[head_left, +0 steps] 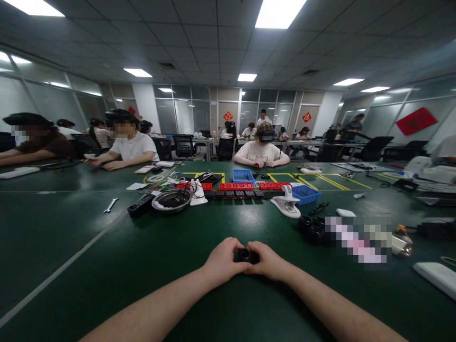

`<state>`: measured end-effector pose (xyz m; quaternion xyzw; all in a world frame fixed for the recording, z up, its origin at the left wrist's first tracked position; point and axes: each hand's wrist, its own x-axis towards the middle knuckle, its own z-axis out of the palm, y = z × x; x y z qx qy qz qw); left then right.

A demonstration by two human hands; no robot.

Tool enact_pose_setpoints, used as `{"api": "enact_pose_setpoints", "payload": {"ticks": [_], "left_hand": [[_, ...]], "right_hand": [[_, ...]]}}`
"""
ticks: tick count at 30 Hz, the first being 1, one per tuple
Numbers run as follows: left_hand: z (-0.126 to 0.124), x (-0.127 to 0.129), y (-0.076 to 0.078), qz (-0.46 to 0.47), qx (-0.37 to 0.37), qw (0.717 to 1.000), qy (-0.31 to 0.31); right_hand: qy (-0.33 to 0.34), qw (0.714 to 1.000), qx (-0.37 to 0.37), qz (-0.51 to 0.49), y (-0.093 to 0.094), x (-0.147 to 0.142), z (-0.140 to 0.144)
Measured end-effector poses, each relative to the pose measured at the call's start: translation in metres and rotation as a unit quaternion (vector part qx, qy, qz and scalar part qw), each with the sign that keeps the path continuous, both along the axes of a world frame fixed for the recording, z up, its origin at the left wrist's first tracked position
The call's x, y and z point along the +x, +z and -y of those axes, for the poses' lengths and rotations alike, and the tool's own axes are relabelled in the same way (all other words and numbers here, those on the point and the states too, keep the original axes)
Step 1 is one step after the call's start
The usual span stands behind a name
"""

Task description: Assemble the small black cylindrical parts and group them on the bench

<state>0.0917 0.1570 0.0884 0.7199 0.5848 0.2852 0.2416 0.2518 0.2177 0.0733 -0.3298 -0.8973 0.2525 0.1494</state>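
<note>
Left hand [223, 260] and right hand [269, 261] both close their fingers around a small black ring-shaped part [246, 255], held between them just above the green desk [142, 266].

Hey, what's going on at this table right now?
A person's left hand and right hand together grip a small black round part just above the green table. More black round parts lie to the right, red blocks and a blue bin farther back. Other people sit working across the table.
</note>
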Motion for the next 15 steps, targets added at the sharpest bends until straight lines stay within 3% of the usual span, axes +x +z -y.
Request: {"api": "enact_pose_setpoints", "payload": {"ticks": [4, 7, 10, 15], "left_hand": [[0.002, 0.005, -0.001, -0.010, 0.024, 0.999, 0.044], [0.001, 0.004, 0.000, -0.017, 0.027, 0.998, 0.046], [-0.001, 0.000, 0.002, -0.016, 0.022, 1.000, 0.008], [-0.004, -0.007, 0.003, 0.000, 0.002, 0.998, -0.058]], "right_hand": [[-0.075, 0.993, 0.084, 0.044, -0.005, -0.007, 0.008], [-0.085, 0.985, 0.133, 0.074, -0.003, -0.010, 0.012], [-0.052, 0.987, 0.139, 0.066, 0.000, -0.008, 0.013], [0.056, 0.997, 0.051, 0.026, 0.007, -0.001, 0.007]]}}
